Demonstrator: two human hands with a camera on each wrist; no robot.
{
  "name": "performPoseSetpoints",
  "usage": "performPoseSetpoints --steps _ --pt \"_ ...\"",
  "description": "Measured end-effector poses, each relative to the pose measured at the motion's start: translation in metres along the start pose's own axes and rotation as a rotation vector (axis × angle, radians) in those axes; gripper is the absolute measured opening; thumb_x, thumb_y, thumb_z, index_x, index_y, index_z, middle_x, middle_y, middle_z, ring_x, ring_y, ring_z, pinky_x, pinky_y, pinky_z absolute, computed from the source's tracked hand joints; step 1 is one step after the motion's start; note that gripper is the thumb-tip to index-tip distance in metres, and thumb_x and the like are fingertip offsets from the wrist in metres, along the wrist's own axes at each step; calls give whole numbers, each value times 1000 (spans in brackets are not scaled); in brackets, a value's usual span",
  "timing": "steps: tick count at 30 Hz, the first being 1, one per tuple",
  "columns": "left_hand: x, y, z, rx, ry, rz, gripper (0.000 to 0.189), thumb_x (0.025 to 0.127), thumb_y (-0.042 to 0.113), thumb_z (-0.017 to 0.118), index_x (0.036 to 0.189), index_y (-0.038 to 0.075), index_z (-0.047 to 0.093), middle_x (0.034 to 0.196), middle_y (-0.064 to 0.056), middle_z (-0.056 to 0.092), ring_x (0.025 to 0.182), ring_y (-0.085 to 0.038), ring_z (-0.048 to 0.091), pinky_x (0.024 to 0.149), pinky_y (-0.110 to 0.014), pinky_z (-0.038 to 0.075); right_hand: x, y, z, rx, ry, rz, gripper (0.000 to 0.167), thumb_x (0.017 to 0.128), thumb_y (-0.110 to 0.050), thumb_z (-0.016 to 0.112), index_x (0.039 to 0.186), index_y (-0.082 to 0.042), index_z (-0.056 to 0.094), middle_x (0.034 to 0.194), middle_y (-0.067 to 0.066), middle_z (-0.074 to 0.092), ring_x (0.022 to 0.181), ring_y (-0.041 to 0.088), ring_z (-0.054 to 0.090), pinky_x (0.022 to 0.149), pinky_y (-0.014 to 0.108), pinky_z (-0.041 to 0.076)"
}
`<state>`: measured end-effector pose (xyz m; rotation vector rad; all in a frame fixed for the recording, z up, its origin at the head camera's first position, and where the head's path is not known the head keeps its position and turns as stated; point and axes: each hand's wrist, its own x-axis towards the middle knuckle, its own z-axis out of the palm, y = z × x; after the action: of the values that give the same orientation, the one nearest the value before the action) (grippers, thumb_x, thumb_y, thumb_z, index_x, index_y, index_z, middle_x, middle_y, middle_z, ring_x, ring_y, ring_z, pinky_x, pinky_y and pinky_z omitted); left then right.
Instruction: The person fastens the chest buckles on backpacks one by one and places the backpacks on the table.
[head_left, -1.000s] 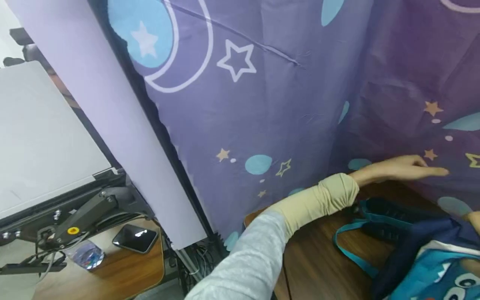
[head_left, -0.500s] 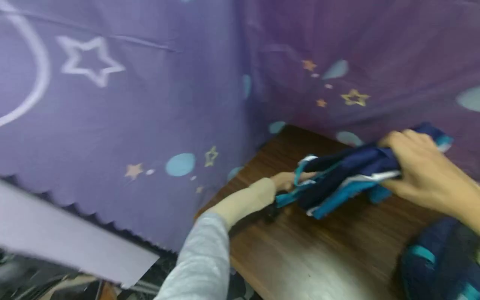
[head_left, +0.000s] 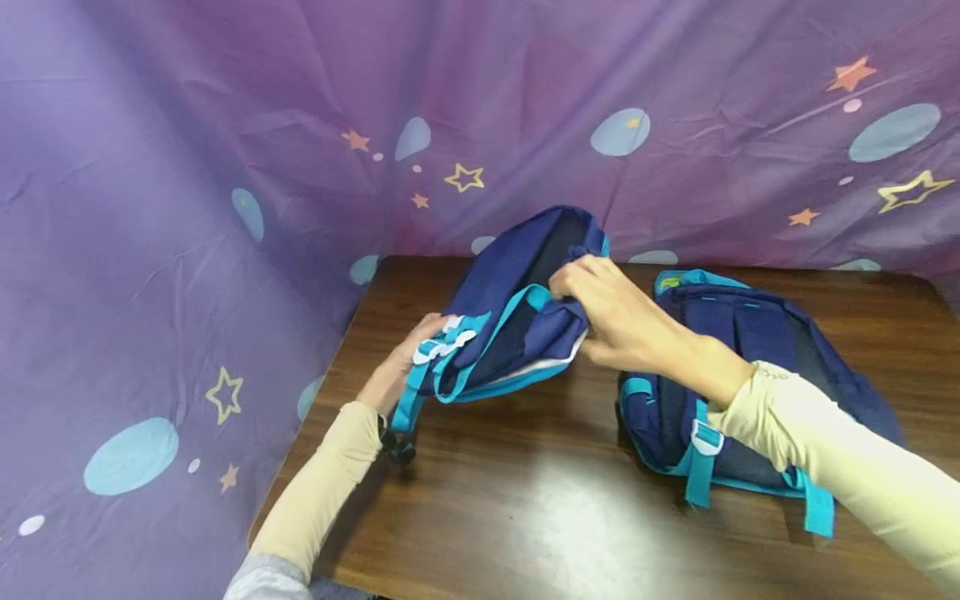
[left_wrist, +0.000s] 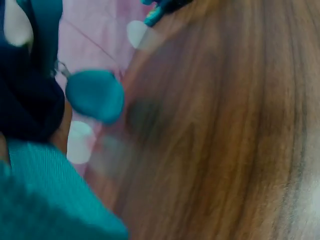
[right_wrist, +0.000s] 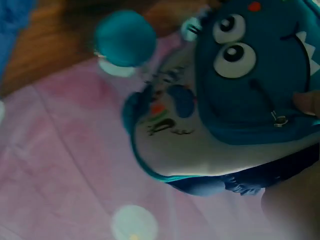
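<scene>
A navy and teal child's backpack is held up over the left part of the table, its strap side facing the head camera. My left hand grips its lower left end beside the white strap buckles. My right hand grips the bag's right side, fingers bunched in the navy fabric. In the right wrist view, the backpack's teal front shows cartoon eyes and white teeth, with my right thumb against it. A round teal pouch dangles from the bag; the left wrist view shows this pouch too.
A second navy and teal backpack lies on the brown wooden table to the right, under my right forearm, with loose teal straps. A purple curtain with stars hangs along the table's back and left sides.
The head view has swung right to the table. My left hand has come from the curtain onto the backpack. Both hands now hold it raised and turned, with the second bag fully in view.
</scene>
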<state>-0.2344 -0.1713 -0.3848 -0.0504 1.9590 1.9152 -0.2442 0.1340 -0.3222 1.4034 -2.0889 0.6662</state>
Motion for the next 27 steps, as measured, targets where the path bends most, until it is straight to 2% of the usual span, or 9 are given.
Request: performPoseSetpoints --steps 2,4,6,9,13,17,21,24,27 --pt "6 1 1 -43 75 -58 47 99 34 56 142 19 45 142 6 47 125 -6 47 107 -25 38 -13 2 0 12 1 59 39 68 2 68 104 -4 54 104 9 59 100 28 53 87 43 38" --pt "23 -7 -3 -138 84 -37 33 94 30 64 122 21 49 114 6 63 97 -5 62 88 -21 51 -23 5 -1 21 1 108 41 67 1 68 105 -5 56 105 8 59 100 26 53 86 42 38" --pt "36 -13 -7 -254 89 -9 33 90 26 70 109 21 44 88 4 66 74 -7 66 67 -21 57 -29 7 0 28 -3 135 43 67 0 69 108 -6 57 107 7 60 101 25 53 86 42 38" --pt "34 -12 -20 -235 126 20 37 90 21 70 111 22 39 84 3 65 68 -7 65 61 -21 56 -31 8 7 35 -44 128 51 63 2 67 112 -6 57 112 8 60 106 27 53 92 44 39" --pt "4 -13 -55 -140 237 35 47 91 21 71 119 19 33 92 -1 63 71 -8 66 63 -23 57 -23 11 36 44 -106 28 55 63 -4 72 115 -5 57 117 10 60 111 29 53 98 45 42" --pt "-24 -19 -81 79 366 41 61 89 30 73 128 14 29 110 -9 54 84 -11 63 73 -22 55 -21 14 71 -16 -179 -71 57 66 -18 80 118 -6 59 118 9 62 111 29 55 99 43 45" --pt "-28 -34 -82 294 456 50 78 86 39 76 137 8 25 130 -20 43 110 -24 50 95 -30 43 -34 16 91 -159 -292 -149 55 67 -24 82 116 -11 61 114 5 63 106 26 56 90 41 48" --pt "-27 -50 -77 345 470 35 83 84 41 77 137 7 24 139 -27 38 124 -34 43 107 -43 37 -45 13 102 -245 -372 -166 53 68 -27 82 115 -15 61 110 2 63 101 24 56 85 40 50" --pt "-26 -71 -74 415 476 -17 84 84 44 77 138 7 24 142 -32 39 131 -40 42 111 -52 35 -57 5 113 -271 -463 -150 59 66 -28 85 117 -15 59 110 3 62 100 25 56 84 41 51"
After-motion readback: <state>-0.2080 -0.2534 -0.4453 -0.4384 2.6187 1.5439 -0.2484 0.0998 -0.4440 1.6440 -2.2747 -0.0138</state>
